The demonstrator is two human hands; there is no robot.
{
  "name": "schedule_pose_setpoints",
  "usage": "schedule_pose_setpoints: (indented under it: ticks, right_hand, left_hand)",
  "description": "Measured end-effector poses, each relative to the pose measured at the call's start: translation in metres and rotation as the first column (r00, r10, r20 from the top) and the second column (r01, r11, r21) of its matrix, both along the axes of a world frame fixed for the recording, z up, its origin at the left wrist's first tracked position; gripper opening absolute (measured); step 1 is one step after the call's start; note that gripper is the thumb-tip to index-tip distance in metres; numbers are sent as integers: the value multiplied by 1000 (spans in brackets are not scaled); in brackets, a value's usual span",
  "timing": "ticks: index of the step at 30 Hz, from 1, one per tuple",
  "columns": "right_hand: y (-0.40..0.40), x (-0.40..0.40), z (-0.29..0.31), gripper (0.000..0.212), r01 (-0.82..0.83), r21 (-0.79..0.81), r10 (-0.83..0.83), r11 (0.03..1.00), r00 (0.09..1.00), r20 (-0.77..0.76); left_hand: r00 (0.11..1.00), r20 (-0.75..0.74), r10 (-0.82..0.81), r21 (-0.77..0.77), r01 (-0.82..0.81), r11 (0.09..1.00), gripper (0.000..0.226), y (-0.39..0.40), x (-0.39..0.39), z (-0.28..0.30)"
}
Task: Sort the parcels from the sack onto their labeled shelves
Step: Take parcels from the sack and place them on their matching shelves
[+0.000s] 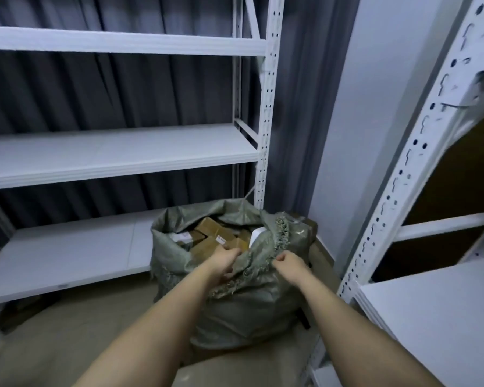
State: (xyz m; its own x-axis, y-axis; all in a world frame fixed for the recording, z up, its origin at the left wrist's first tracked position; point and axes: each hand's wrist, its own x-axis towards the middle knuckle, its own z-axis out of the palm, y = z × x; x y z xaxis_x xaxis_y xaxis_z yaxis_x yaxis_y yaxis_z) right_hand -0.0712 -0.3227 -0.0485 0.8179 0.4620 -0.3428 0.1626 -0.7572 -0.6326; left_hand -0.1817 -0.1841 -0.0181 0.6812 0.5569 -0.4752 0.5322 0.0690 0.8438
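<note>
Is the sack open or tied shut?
Open: both hands, left and right, grip the sack rim, with parcels visible inside.

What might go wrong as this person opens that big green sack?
Both hands, left hand and right hand, grip the sack's frayed rim; the loose weave might tear further. The sack is packed high with parcels, so pulling the rim down may spill some onto the floor. Dim light may make labels hard to read.
</note>
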Motion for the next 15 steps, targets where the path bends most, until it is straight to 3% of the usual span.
schedule_pose_setpoints:
  ticks: [5, 11, 15]
  right_hand:
    - [43, 57, -4, 38, 15, -25, -16, 1000, 999, -47]
    - [86, 118, -23, 62, 145, -60, -150, 988, 985, -88]
    - [115, 157, -36, 77, 272, -141, -278, 952, 960, -28]
  left_hand:
    - [998, -44, -37, -21, 37, 999, 59, 43, 63, -6]
    - [986, -117, -120, -46, 116, 992, 70, 89, 136, -34]
    - [975, -104, -197, -6, 197, 980, 47, 122, 185, -56]
